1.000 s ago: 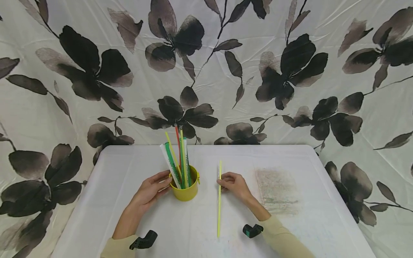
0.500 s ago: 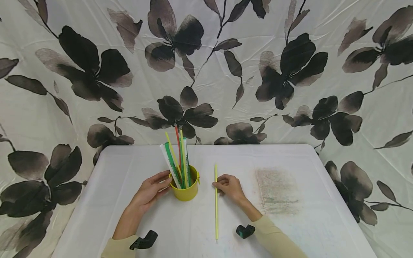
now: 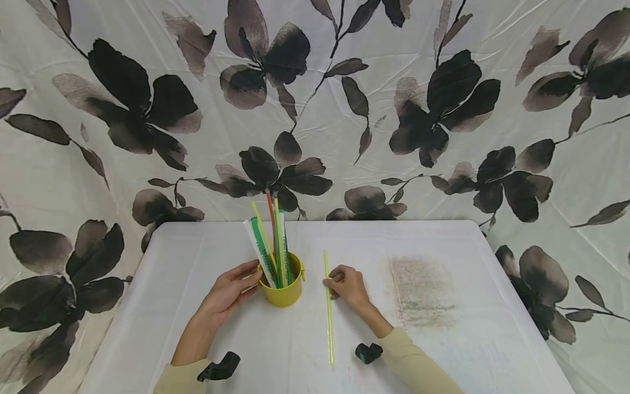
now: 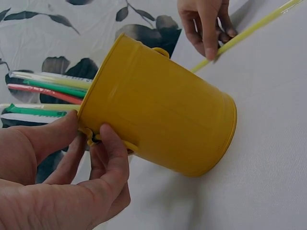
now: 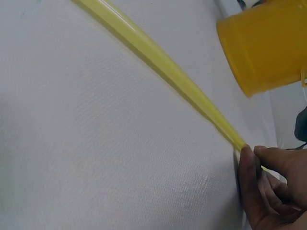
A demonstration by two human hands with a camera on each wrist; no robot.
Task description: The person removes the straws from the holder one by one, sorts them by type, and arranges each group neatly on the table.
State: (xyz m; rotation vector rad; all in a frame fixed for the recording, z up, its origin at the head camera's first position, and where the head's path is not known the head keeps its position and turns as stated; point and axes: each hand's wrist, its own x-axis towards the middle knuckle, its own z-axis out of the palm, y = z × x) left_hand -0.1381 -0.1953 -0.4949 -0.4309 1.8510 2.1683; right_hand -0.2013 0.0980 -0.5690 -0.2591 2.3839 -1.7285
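Note:
A small yellow bucket (image 3: 283, 297) stands upright on the table, holding several straws (image 3: 274, 246) in yellow, green, red and white-and-green wrappers. My left hand (image 3: 228, 290) holds the bucket at its left side; in the left wrist view the thumb lies at the rim and the fingers curl at the handle's ear. To the right of the bucket, a long yellow straw (image 3: 329, 328) lies nearly lengthwise towards me. My right hand (image 3: 350, 284) pinches this straw in its upper part between thumb and fingertips, as the right wrist view (image 5: 268, 182) also shows.
The white table (image 3: 197, 246) has a brownish-green smudged patch (image 3: 425, 293) to the right of my right hand. Behind it hangs a white cloth with dark flowers (image 3: 280, 169). Black wrist cameras (image 3: 219, 366) sit at both sleeves.
My right hand has moved left with the yellow straw, bringing it closer to the bucket, and the straw's tilt has shifted slightly. My left hand and the bucket have stayed put.

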